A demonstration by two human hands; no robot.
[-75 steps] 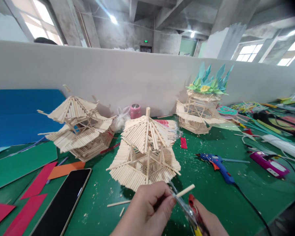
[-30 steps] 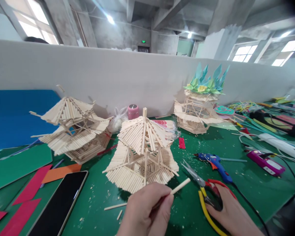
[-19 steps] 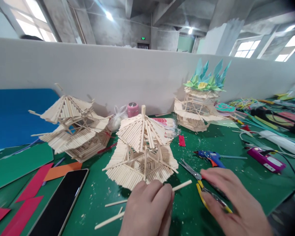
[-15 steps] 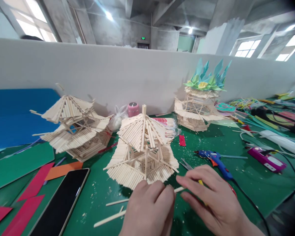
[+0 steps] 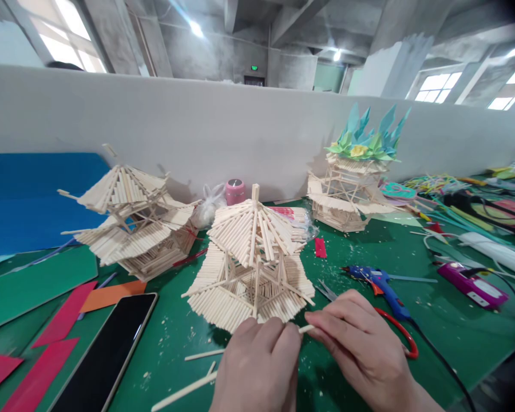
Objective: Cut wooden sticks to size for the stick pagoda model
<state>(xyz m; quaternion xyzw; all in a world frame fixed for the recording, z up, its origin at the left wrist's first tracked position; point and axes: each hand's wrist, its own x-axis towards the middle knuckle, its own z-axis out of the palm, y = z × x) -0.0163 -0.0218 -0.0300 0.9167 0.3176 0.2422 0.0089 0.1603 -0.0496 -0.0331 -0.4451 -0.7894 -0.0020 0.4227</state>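
A thin pale wooden stick (image 5: 306,329) spans the gap between my two hands. My left hand (image 5: 257,363) is closed around one part of it, with most of its fingers hidden below the knuckles. My right hand (image 5: 358,349) pinches the stick's right end between thumb and fingertips. Just beyond stands a small two-tiered pavilion (image 5: 251,234) built of similar sticks. Loose wooden sticks (image 5: 186,390) lie left of my left hand. Behind my right hand, partly hidden, lies a cutting tool with metal jaws (image 5: 326,290) and a red handle.
Two more stick pavilions (image 5: 133,220) stand farther back, the right one topped with folded paper leaves (image 5: 367,134). A blue glue gun (image 5: 381,286) and its cable lie right. A phone (image 5: 107,349) and coloured card strips (image 5: 64,312) lie left. A white partition (image 5: 197,126) borders the table.
My right hand's fingers have closed from apart onto the stick's end. That hand shifted slightly, showing more of the red handle. My left hand keeps its hold.
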